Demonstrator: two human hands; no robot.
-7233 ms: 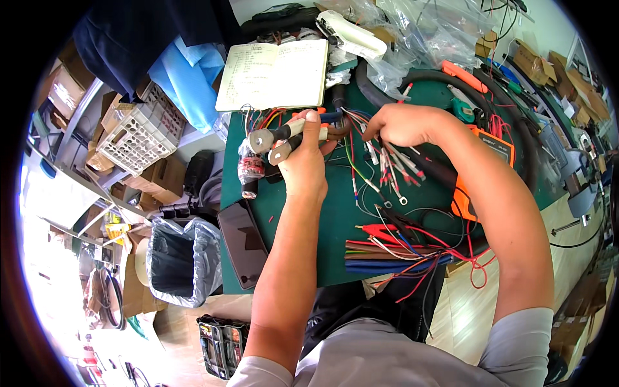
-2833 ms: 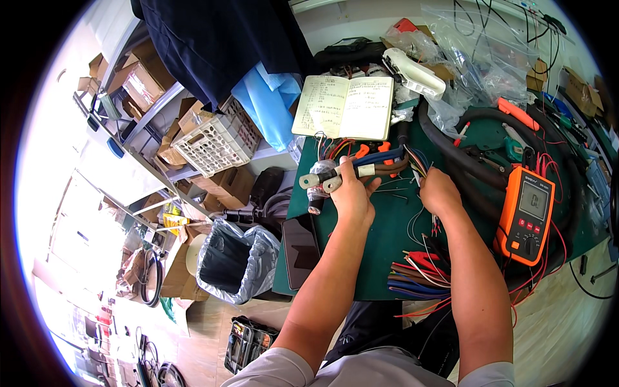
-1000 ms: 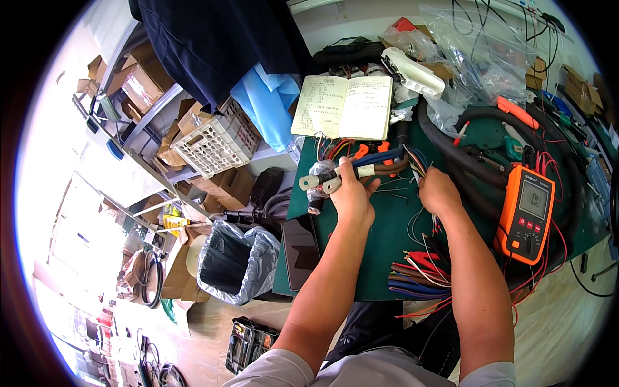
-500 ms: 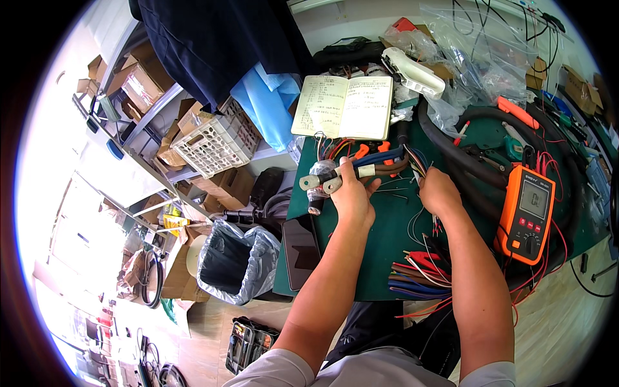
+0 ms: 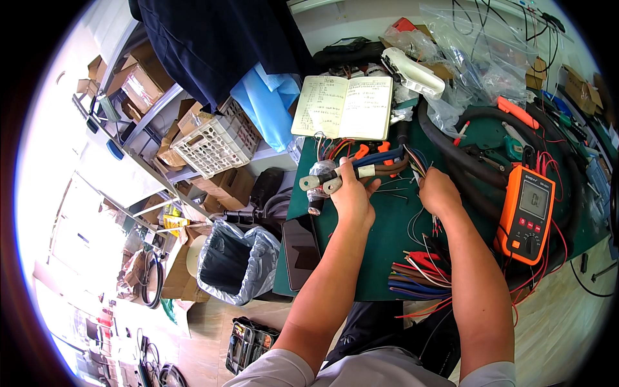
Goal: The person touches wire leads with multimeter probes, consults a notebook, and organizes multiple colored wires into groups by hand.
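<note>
My left hand is closed around two thick power cables, its thumb laid over them. One is a blue cable, the other a brown cable; metal ring lugs at their ends stick out past the thumb. My right hand pinches thin coloured wires that fan out from the same black sheath. Its fingertips are partly hidden. Beside my left hand lies a plastic-wrapped cable end with bare copper. Orange-handled pliers rest behind the cables.
An orange multimeter with red leads stands at the right, beside a thick black cable. An open notebook lies at the back, a dark phone or tablet at the left edge. Cut wires lie in front; a lined bin stands left.
</note>
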